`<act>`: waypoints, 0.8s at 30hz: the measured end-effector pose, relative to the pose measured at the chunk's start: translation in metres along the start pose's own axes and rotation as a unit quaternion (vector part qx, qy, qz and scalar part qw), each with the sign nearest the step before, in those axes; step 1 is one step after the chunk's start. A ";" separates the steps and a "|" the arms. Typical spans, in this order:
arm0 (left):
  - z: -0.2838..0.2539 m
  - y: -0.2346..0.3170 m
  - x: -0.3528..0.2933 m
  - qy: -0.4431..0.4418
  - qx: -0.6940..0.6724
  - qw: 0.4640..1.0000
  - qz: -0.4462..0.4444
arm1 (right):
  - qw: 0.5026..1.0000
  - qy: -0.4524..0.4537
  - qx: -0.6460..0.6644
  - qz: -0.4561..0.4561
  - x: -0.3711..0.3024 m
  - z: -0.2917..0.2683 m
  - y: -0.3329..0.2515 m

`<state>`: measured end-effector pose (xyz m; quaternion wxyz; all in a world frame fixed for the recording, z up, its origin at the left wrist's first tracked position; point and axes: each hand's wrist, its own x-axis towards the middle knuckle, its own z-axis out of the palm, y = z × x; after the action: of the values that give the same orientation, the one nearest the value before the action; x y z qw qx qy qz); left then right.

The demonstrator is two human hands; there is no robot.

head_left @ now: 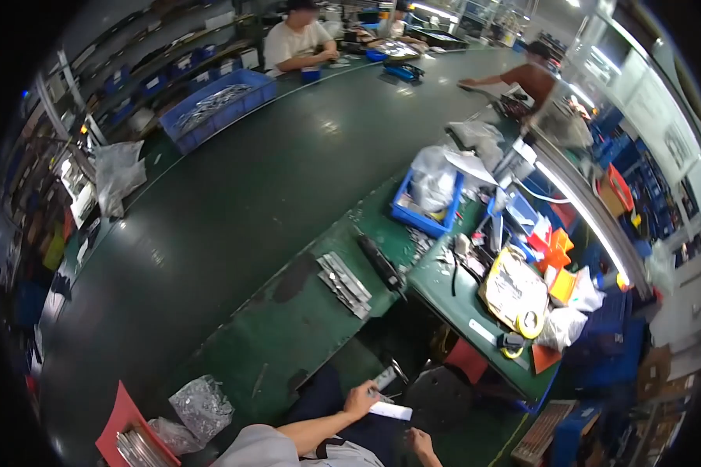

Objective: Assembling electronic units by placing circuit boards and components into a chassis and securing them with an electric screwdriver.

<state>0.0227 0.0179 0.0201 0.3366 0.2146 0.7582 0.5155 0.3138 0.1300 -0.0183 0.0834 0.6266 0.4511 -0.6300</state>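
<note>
While the left hand (360, 400) pinches a white strip (392, 410) between thumb and fingers, the right hand (422, 444) hangs near it at 4 o'clock, its fingers curled in; whether they hold anything, I cannot tell. Clock directions run from the left hand, with 12 toward the top of the view. The white strip juts out at about 4 o'clock, above the person's lap. A grey piece (385, 378) shows just beside the hand at 1 to 2 o'clock; contact is unclear.

At 3 o'clock is a round black stool (440, 401). At 12, metal bars (343, 284) lie side by side on the green bench (245, 342), with a black tool (380, 263) just to their right. Farther off, toward 1, a blue tray (407, 219) holds a clear bag (432, 183). At 2, a yellow tape roll (530, 324) sits on the side bench. At 9, another bag (201, 409) lies near a red bin (118, 412) containing metal strips (136, 449).
</note>
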 end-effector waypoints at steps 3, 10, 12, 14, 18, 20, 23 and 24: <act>-0.105 0.043 -0.005 -0.076 -0.044 0.996 0.034 | 0.994 0.034 0.044 0.093 -0.042 0.075 -0.044; -0.174 0.137 -0.009 -0.125 -0.124 0.984 0.023 | 0.965 -0.081 0.247 0.027 -0.065 0.077 -0.162; -0.203 0.151 0.001 -0.061 -0.155 0.984 0.062 | 0.978 -0.096 0.186 -0.012 -0.095 0.114 -0.224; -0.236 0.151 0.011 -0.016 -0.157 0.986 0.058 | 0.974 -0.153 0.164 -0.033 -0.095 0.145 -0.266; -0.287 0.140 0.026 0.081 -0.136 0.983 0.097 | 0.972 -0.213 0.083 -0.062 -0.130 0.205 -0.347; -0.307 0.136 0.024 0.128 -0.143 0.972 0.132 | 0.967 -0.235 0.048 -0.085 -0.131 0.229 -0.368; -0.343 0.137 0.016 0.169 -0.141 0.974 0.056 | 0.960 -0.258 0.003 -0.113 -0.128 0.258 -0.383; -0.351 0.125 0.013 0.185 -0.143 0.971 0.057 | 0.953 -0.270 -0.033 -0.136 -0.133 0.268 -0.385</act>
<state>-0.2461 -0.1503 0.2167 0.1878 0.1083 0.7119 0.6680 -0.1092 0.1114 0.2233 0.1359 0.3629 0.5135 -0.7656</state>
